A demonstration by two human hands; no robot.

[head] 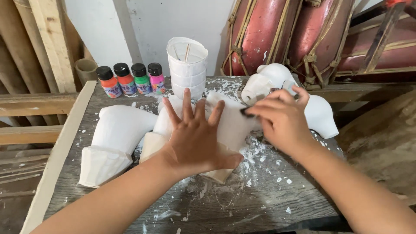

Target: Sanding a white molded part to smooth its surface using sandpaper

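A white papier-mâché piece (232, 123) is laid in the middle of the grey wooden worktop (268, 199), its surface matte, chalky and slightly uneven, with a paler cream edge showing at its near end below the wrist. The left hand (195, 138) is pressed flat on top of it, palm down, with the fingers spread wide. The right hand (281, 119) is curled over the piece's right side, and a small dark tool (248, 112) is pinched between its fingertips and held against the white surface. What kind of tool it is cannot be told.

White flakes and dust (255, 154) are scattered over the worktop around the piece, thickest just beside its right edge.

To the left, a second white piece (115, 138) with a flared, seamed end is laid near the first. Behind the right hand, a rounded white figure (264, 82) is seen, partly hidden. At the back of the worktop, a stack of white paper cups (187, 65) with thin sticks inside is stood upright, and four small paint bottles (130, 80) with black caps are lined up to its left: orange, red-orange, green and pink. Red drums (277, 30) bound with cord are leaned behind.
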